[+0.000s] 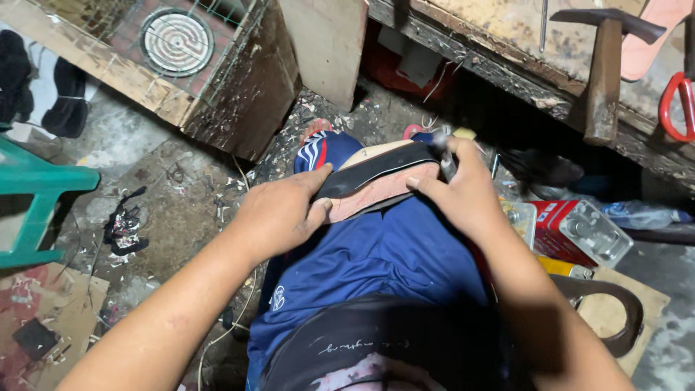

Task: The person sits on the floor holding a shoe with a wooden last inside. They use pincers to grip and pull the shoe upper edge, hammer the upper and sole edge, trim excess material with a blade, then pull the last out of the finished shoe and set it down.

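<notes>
While the left hand point(279, 215) clamps the near end of a sandal sole point(376, 181) between thumb and fingers, the right hand point(463, 190) is closed around the far end, with a small dark-handled tool point(443, 156) pinched against it; whether that tool is a knife or an awl cannot be told. The sole lies across the person's knee on blue shorts point(384, 257), which seems to serve as a padded rest so both hands can press down on it. Its upper layer is black, the underside reddish-brown, and the two hands sit at opposite ends, likely to keep it from sliding.

Just right of the right hand stands a red metal tin point(554, 224) with a rectangular body, lying tilted on the floor, and against it a clear faceted plastic piece point(597, 233); a yellow edge of another package shows beneath. Nearer the person, a brown leather strap loop point(615, 308) rests on a cardboard sheet point(612, 311).

Up on the scarred wooden bench point(507, 32) a hammer point(604, 65) hangs head-up over the edge, with red-handled scissors point(677, 105) beside it, both within reach of the right arm. To the left sit a green plastic stool point(36, 195), a coil hotplate point(176, 41) set in a wooden frame, and scraps on the concrete floor point(174, 195)
</notes>
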Tool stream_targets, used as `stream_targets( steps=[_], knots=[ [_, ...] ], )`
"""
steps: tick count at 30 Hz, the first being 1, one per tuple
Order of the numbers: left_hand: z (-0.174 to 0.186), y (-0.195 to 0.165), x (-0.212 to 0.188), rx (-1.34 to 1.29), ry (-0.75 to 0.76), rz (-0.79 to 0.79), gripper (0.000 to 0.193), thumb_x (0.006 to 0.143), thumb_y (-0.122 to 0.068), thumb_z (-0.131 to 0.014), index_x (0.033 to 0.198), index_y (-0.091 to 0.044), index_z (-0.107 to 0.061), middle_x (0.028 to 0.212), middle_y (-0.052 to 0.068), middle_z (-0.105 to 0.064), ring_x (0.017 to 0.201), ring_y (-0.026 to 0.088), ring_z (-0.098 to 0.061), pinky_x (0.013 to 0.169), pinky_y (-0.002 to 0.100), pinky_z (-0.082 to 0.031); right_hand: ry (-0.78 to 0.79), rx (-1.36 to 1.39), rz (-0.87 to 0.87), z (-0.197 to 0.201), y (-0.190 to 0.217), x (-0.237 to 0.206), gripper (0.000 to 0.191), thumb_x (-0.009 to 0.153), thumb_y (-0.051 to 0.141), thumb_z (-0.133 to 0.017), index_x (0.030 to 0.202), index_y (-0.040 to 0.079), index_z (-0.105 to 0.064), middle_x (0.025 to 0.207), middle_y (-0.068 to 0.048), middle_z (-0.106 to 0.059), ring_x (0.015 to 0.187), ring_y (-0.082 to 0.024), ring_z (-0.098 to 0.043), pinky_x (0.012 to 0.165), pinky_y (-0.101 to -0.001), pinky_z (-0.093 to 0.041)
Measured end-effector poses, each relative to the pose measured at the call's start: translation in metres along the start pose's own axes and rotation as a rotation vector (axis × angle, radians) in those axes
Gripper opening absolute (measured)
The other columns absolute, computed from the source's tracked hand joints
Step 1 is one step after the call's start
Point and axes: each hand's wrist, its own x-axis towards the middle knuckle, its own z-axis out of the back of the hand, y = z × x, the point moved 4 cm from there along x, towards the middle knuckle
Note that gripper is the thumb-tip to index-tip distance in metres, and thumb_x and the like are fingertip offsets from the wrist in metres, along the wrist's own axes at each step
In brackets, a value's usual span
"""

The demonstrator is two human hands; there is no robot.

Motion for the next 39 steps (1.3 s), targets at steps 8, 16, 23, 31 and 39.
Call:
stream_targets(
  steps=[8,16,23,31,39],
  knots=[
    [0.019,-0.017,-0.030,-1.258,-0.312,0.229,0.070,0.092,-0.035,-0.069,0.148,-0.001,-0.045,0.134,0.022,-0.068,0.114,0.028,-0.065,0.096,0.038,-0.050,0.165,0.491,-0.419,-0.009,-0.043,-0.007,0.037,0.081,0.021,-0.080,0.108,0.007,-0.059,0.088,-0.004,-0.061,0.073,-0.012,-0.056,0.066,-0.0282,-0.050],
    [0.011,-0.084,-0.011,-0.988,-0.638,-0.036,0.076,0.091,-0.020,-0.071,0.151,0.005,-0.033,0.143,0.019,-0.051,0.135,0.026,-0.054,0.119,0.038,-0.045,0.275,0.814,-0.644,-0.022,-0.009,-0.087,0.032,0.085,0.014,-0.074,0.109,0.004,-0.055,0.084,-0.007,-0.065,0.057,-0.016,-0.063,0.052,-0.0289,-0.052],
    [-0.011,-0.092,0.067,-0.606,-0.183,-0.368,0.071,0.080,-0.018,-0.073,0.143,0.004,-0.050,0.132,0.021,-0.062,0.126,0.032,-0.061,0.109,0.040,-0.046,0.358,0.544,-0.470,0.054,-0.016,-0.095,0.033,0.092,0.021,-0.061,0.121,0.003,-0.062,0.102,-0.008,-0.073,0.086,-0.015,-0.068,0.075,-0.0315,-0.055],
    [-0.057,-0.125,0.052,-0.321,-0.279,-0.357,0.064,0.078,-0.016,-0.079,0.136,0.002,-0.057,0.128,0.021,-0.064,0.116,0.040,-0.062,0.102,0.046,-0.048,0.442,-0.007,-0.191,0.087,0.008,-0.081,0.051,0.091,0.032,-0.063,0.132,0.004,-0.054,0.120,-0.024,-0.066,0.112,-0.040,-0.064,0.094,-0.0430,-0.049],
    [-0.058,-0.156,0.023,-0.081,-0.400,-0.452,0.068,0.073,-0.008,-0.077,0.136,0.005,-0.055,0.125,0.020,-0.060,0.110,0.038,-0.058,0.102,0.049,-0.043,0.529,-0.260,-0.293,0.087,0.012,-0.093,0.048,0.089,0.030,-0.062,0.130,0.006,-0.055,0.119,-0.023,-0.066,0.113,-0.042,-0.061,0.095,-0.0496,-0.047]
  ],
)
